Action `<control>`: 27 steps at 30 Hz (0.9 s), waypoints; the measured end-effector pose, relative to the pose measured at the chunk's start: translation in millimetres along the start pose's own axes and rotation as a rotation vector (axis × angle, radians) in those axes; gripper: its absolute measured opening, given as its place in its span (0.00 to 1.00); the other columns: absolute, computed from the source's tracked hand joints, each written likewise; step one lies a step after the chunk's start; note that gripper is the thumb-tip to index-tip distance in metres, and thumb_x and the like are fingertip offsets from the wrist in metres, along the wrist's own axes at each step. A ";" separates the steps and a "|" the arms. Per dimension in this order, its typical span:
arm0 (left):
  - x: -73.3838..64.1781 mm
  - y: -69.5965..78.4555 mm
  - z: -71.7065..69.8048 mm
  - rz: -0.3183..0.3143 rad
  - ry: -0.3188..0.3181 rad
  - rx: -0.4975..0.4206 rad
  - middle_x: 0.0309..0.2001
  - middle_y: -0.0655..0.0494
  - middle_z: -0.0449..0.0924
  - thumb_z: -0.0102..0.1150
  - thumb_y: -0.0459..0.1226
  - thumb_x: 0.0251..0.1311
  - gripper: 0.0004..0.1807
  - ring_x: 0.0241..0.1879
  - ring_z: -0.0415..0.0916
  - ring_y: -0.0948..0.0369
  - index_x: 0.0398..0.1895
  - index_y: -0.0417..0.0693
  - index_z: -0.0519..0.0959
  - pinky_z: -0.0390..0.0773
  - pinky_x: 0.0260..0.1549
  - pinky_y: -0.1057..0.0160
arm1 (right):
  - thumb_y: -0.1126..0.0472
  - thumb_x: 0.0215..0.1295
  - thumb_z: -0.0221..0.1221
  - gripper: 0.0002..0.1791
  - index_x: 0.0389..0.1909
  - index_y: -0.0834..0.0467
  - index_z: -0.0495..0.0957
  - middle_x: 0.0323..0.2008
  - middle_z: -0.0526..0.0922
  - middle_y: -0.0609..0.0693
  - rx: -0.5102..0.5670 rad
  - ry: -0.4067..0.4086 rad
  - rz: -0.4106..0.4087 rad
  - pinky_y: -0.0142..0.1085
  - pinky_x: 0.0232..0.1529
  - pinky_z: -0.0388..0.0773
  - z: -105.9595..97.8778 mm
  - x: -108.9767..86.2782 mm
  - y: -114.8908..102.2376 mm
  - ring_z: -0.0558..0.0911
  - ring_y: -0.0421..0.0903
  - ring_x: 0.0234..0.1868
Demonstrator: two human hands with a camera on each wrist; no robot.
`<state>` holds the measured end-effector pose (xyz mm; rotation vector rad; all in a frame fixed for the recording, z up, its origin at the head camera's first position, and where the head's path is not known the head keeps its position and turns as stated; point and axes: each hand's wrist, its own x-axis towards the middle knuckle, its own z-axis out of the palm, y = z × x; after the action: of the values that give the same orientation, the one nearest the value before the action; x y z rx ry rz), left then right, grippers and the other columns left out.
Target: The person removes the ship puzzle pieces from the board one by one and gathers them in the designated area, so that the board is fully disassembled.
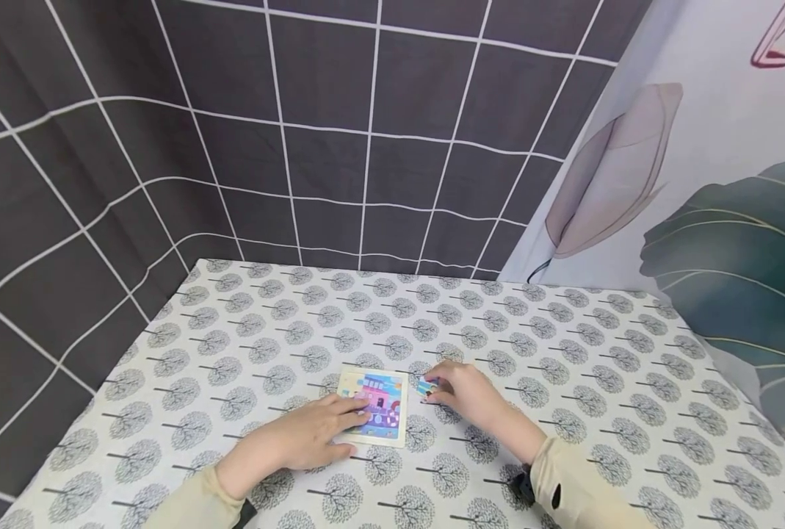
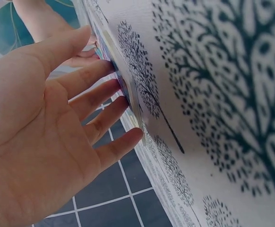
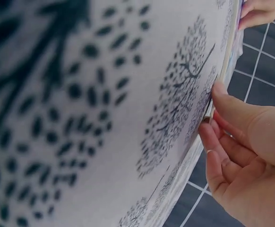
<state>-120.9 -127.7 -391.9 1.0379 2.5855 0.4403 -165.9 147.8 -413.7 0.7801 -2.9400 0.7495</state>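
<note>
A small square picture puzzle point(image 1: 382, 400) in a pale frame lies on the table, showing a pink building against blue. My left hand point(image 1: 313, 432) rests its fingertips on the puzzle's left part, the fingers nearly straight and spread, as the left wrist view also shows. Just right of the frame, my right hand point(image 1: 468, 391) pinches a small blue and yellow puzzle piece point(image 1: 424, 387) between thumb and fingers. In the right wrist view the piece point(image 3: 208, 113) appears edge-on, low over the cloth, partly hidden by the fingertips.
A white tablecloth point(image 1: 339, 338) printed with grey trees covers the table. Behind and to the left hangs a dark curtain point(image 1: 319, 169) with white grid lines. On the right is a pale cloth point(image 1: 630, 272) with large leaf prints.
</note>
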 end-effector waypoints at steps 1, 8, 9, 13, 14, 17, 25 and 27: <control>-0.5 0.0 0.1 -0.003 0.000 -0.002 0.69 0.55 0.59 0.53 0.46 0.62 0.28 0.66 0.58 0.49 0.65 0.48 0.67 0.61 0.64 0.46 | 0.60 0.49 0.67 0.17 0.42 0.60 0.81 0.35 0.83 0.49 0.000 -0.003 0.003 0.31 0.36 0.79 0.3 0.5 -0.6 0.77 0.38 0.31; -3.7 0.5 -0.1 -0.008 0.003 0.012 0.69 0.53 0.60 0.53 0.46 0.62 0.28 0.66 0.58 0.47 0.64 0.46 0.68 0.60 0.65 0.46 | 0.61 0.45 0.69 0.17 0.39 0.61 0.81 0.29 0.82 0.47 0.019 -0.076 0.025 0.27 0.32 0.77 -1.4 10.8 -0.6 0.76 0.36 0.28; -3.8 0.6 0.1 -0.008 0.003 0.017 0.69 0.53 0.60 0.53 0.46 0.62 0.28 0.66 0.58 0.47 0.64 0.46 0.68 0.60 0.65 0.46 | 0.61 0.45 0.70 0.18 0.39 0.61 0.82 0.29 0.82 0.47 0.023 -0.092 0.030 0.27 0.33 0.77 -2.0 12.7 -0.1 0.76 0.37 0.29; -2.9 1.8 -1.2 0.007 -0.002 0.064 0.69 0.53 0.60 0.52 0.46 0.62 0.28 0.66 0.59 0.50 0.65 0.46 0.67 0.60 0.65 0.48 | 0.61 0.44 0.71 0.19 0.39 0.61 0.81 0.32 0.82 0.47 0.045 -0.142 0.044 0.29 0.36 0.78 -6.1 17.6 2.5 0.77 0.39 0.32; -2.2 1.9 -2.2 0.011 -0.005 0.078 0.69 0.53 0.60 0.52 0.46 0.62 0.28 0.66 0.59 0.50 0.65 0.45 0.67 0.60 0.66 0.49 | 0.61 0.44 0.71 0.19 0.39 0.61 0.81 0.32 0.82 0.47 0.050 -0.150 0.042 0.30 0.36 0.78 -7.5 18.2 3.4 0.77 0.39 0.32; 0.4 1.0 -5.8 0.019 -0.018 0.113 0.69 0.52 0.60 0.52 0.46 0.62 0.29 0.66 0.59 0.52 0.65 0.45 0.67 0.59 0.66 0.50 | 0.60 0.45 0.70 0.19 0.40 0.60 0.81 0.34 0.82 0.46 0.048 -0.166 0.019 0.31 0.39 0.78 -11.3 20.2 6.4 0.77 0.41 0.35; -0.1 0.9 -7.6 0.006 -0.071 0.112 0.70 0.54 0.58 0.52 0.47 0.62 0.30 0.68 0.56 0.53 0.67 0.47 0.64 0.57 0.67 0.51 | 0.61 0.46 0.70 0.25 0.48 0.62 0.77 0.40 0.80 0.49 0.026 -0.251 -0.016 0.38 0.45 0.79 -18.7 16.6 5.7 0.78 0.45 0.40; 1.2 1.8 -7.4 0.009 -0.076 0.117 0.70 0.55 0.58 0.52 0.47 0.63 0.30 0.68 0.56 0.53 0.67 0.48 0.64 0.57 0.67 0.51 | 0.61 0.45 0.70 0.32 0.55 0.63 0.73 0.48 0.78 0.58 -0.015 -0.288 0.008 0.45 0.51 0.78 -22.0 11.9 1.1 0.78 0.52 0.47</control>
<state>-123.5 -126.8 -384.6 1.0825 2.5655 0.2492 -179.3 153.0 -393.1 0.9495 -3.1976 0.6656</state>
